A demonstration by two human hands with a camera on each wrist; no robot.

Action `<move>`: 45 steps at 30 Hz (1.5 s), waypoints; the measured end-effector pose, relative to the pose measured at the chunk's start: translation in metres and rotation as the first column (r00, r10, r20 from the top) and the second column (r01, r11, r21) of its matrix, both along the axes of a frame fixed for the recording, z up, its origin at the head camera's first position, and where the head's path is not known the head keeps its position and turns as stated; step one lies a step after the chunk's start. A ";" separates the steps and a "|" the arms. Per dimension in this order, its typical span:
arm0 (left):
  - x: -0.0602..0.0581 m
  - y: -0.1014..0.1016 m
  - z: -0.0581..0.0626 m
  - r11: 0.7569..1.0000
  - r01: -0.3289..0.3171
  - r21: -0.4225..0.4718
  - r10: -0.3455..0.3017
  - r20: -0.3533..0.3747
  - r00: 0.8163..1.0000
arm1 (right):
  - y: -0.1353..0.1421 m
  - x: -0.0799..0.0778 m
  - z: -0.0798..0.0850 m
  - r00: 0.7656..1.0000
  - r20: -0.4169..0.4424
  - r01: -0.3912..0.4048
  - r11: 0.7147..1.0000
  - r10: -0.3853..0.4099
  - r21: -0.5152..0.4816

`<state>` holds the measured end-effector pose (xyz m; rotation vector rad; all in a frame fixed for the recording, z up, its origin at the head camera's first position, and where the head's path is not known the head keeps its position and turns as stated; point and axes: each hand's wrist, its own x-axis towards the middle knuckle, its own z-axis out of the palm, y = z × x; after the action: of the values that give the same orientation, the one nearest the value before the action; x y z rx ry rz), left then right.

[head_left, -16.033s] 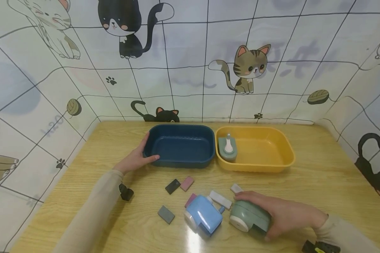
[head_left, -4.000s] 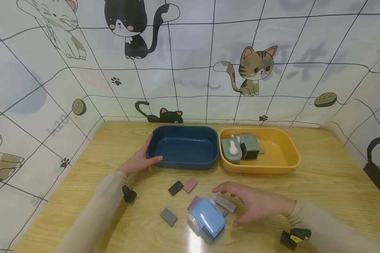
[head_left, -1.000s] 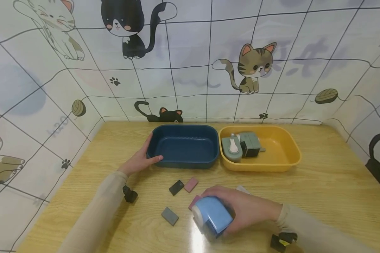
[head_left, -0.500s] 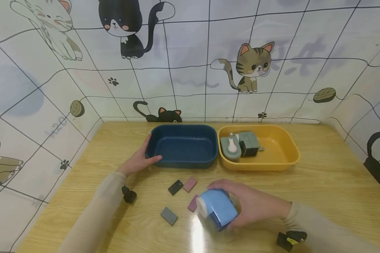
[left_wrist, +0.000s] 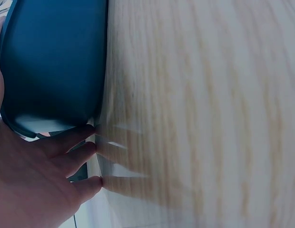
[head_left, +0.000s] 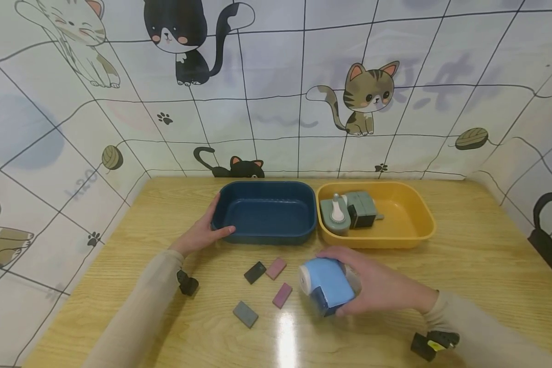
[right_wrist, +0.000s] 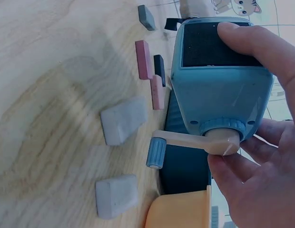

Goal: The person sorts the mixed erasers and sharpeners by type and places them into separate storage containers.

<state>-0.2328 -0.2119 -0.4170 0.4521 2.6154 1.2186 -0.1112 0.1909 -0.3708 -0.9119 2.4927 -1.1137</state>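
My right hand grips a light-blue crank pencil sharpener, thumb on one side and fingers on the other. In the right wrist view the sharpener shows a dark window under the thumb and a pale crank with a blue knob. It is held tilted over the table, before the yellow tray. My left hand rests at the left end of the navy tray, thumb at its front rim. In the left wrist view its spread, fairly straight fingers touch the tray's corner.
Inside the yellow tray sit a green hole-punch-like item and a green sharpener. Two pink blocks, a black block and a grey block lie on the table. Two white blocks lie near the right hand.
The right hand earlier held the green sharpener, now in the yellow tray. It then took hold of the blue sharpener and moved it rightward and back. The left hand has stayed.
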 end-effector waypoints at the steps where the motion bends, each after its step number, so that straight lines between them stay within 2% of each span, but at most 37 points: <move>1: 0.000 0.000 0.000 1.000 0.001 0.001 -0.001 0.000 1.000 | 0.001 0.000 0.001 1.000 -0.004 0.009 1.000 -0.009 -0.002; 11: 0.000 0.000 0.001 1.000 0.003 0.004 -0.003 -0.004 1.000 | 0.008 -0.006 0.011 0.992 -0.067 0.112 0.993 -0.110 0.031; 17: 0.001 0.001 0.001 1.000 -0.001 0.010 0.001 0.000 1.000 | 0.015 -0.009 0.017 0.987 -0.064 0.149 0.989 -0.147 0.027; 22: 0.000 0.001 0.001 1.000 -0.001 0.013 0.001 0.004 1.000 | 0.020 -0.012 0.018 0.984 -0.076 0.163 0.986 -0.161 0.021; 29: -0.001 0.001 -0.001 1.000 0.003 0.011 -0.003 0.007 1.000 | 0.028 -0.018 0.016 0.970 -0.088 0.230 0.973 -0.227 0.026; 36: -0.001 0.000 -0.001 1.000 0.004 0.010 -0.004 0.009 1.000 | 0.037 -0.023 0.016 0.956 -0.145 0.261 0.965 -0.254 0.030; 45: -0.001 0.000 0.000 1.000 -0.004 0.007 0.003 0.018 1.000 | 0.049 -0.029 0.017 0.951 -0.144 0.279 0.960 -0.273 0.021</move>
<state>-0.2334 -0.2116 -0.4174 0.4360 2.5988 1.2277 -0.1400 0.2399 -0.3540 -0.6638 2.8155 -1.1078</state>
